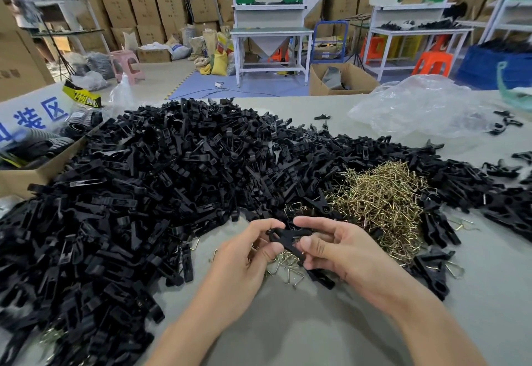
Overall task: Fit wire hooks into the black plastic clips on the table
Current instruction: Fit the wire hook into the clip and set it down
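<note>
A black plastic clip is held just above the grey table, near its front edge, between both hands. The left hand pinches the clip's left end with curled fingers and thumb; the right hand clamps its right side the same way, thumb on top. A few loose brass-coloured wire hooks lie on the table right under the hands. Just behind the right hand sits a tangled pile of the same wire hooks. A big heap of black plastic clips spreads to the left and behind. A brown cardboard box stands at the far left, and a crumpled clear plastic bag lies further back on the right.
</note>
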